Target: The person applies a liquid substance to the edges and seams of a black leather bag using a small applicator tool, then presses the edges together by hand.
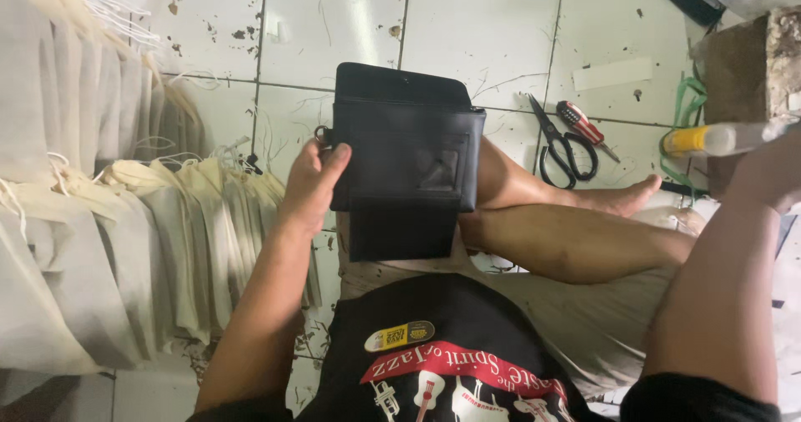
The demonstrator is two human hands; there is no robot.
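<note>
My left hand (310, 184) grips the left edge of a black leather pouch (406, 159) with a flap and a front pocket, holding it up over my crossed legs. A small metal ring shows at the pouch's left side by my thumb. My right hand (772, 171) reaches out to the right edge and closes around a clear spray bottle with a yellow cap (719, 139).
Stacks of cream cloth bags (100, 205) fill the left side of the white tiled floor. Black scissors (557, 144) and a red-handled screwdriver (584, 127) lie beyond my foot. A brown block (747, 67) stands at the right.
</note>
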